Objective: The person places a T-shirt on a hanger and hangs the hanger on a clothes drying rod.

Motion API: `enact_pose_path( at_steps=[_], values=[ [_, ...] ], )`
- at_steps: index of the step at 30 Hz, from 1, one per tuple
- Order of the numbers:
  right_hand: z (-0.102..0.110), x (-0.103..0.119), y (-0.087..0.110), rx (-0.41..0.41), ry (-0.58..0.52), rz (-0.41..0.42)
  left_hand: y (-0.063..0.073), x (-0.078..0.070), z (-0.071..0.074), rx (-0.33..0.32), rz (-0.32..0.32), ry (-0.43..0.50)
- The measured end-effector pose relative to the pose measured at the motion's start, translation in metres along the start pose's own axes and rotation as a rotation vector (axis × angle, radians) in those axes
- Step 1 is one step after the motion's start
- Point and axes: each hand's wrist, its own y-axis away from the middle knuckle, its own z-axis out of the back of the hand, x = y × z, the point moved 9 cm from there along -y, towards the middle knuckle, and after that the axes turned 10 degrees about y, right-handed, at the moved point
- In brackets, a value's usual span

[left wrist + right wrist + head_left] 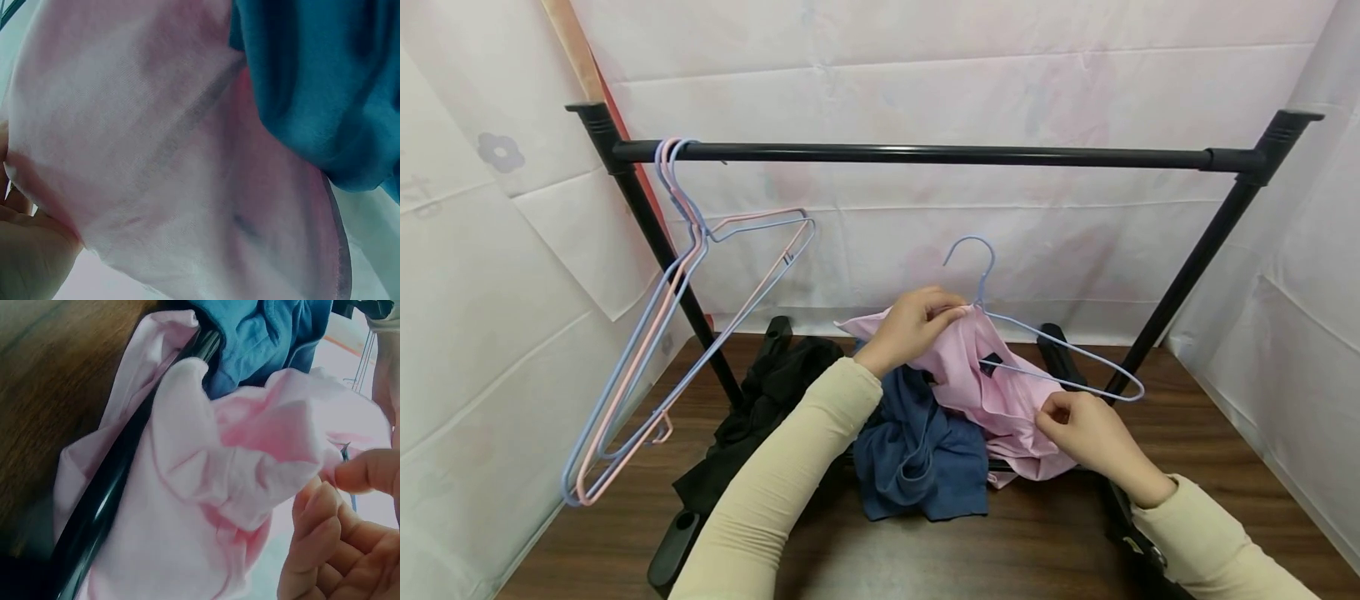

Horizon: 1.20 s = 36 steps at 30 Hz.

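Note:
A pink garment [958,350] with a small dark label is draped over part of a light blue hanger [982,283], whose hook points up. My left hand [913,329] pinches the cloth close to the hanger's neck; whether it also grips the wire is hidden. Lower right, my right hand [1093,433] pinches the garment's edge between thumb and fingers, as the right wrist view also shows. The hanger's right end sticks out uncovered above that hand. In the left wrist view, pink cloth [125,137] spreads beside the left hand [34,250].
A blue garment [917,450] and a black garment [782,383] lie over the rack's lower bar [103,500]. Several blue and pink hangers [679,258] hang at the left of the black top rail [925,153]. Beneath is a brown wooden surface [895,558].

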Motion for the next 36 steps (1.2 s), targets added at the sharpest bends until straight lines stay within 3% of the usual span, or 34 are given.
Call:
enact_pose_path(
  at_steps=[9,14,21,36],
  values=[
    [0.010,-0.025,-0.006,-0.089,0.002,-0.076,0.001,0.002,0.004,-0.027,-0.014,0.014],
    [0.007,-0.032,-0.009,-0.091,-0.003,-0.116,0.001,0.001,0.004,-0.038,-0.014,0.022],
    [0.004,-0.025,-0.008,-0.065,-0.008,-0.134,0.002,-0.001,0.003,-0.053,-0.013,0.011],
    [-0.004,-0.004,-0.003,0.044,-0.023,-0.081,0.002,-0.001,0.003,-0.084,-0.016,0.017]
  ],
)
